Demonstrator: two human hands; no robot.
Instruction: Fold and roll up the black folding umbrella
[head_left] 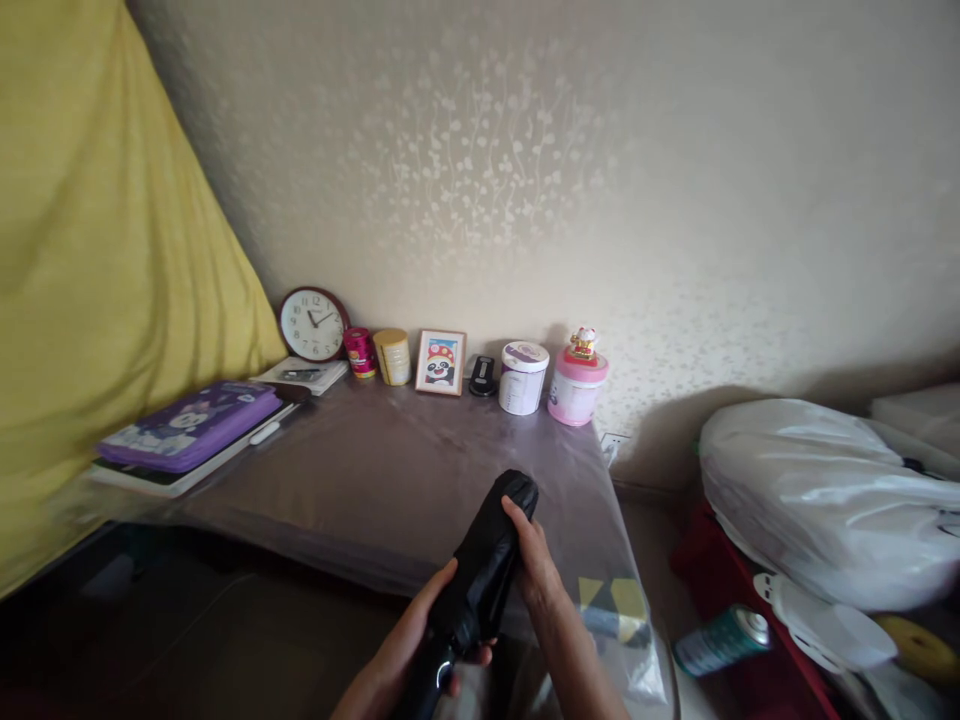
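Our left hand [405, 640] and right hand [541, 578] are both wrapped round what looks like a black folded fabric umbrella [484, 555]. Left sits low by the glossy black handle [429, 672], fingertips curling underneath; right has its thumb over the far end, most of its other fingers hidden. It's tilted up by the near edge of the brown table under clear plastic [360, 450], and we can't tell if it touches anything below.

Big to small: pale leaf-patterned wall [675, 200] behind, draped bright yellow cloth [97, 250] on the left. Puffy white plastic bag [810, 500] off to the right, so probably safe. Flat purple zip case [187, 425] on the table's left, and a round white clock with a dark red rim [314, 325] leaning on the wall.

Our worry is the back row. If our grip slackened and the folds sprang loose, the tip could clip the round pink-and-white tub [576, 394] or the wood-framed panda picture [441, 362]. Smallest and likely wobbliest: the white-and-gold lucky cat figurine [583, 343], perched on that tub's lid. One bump might topple it.
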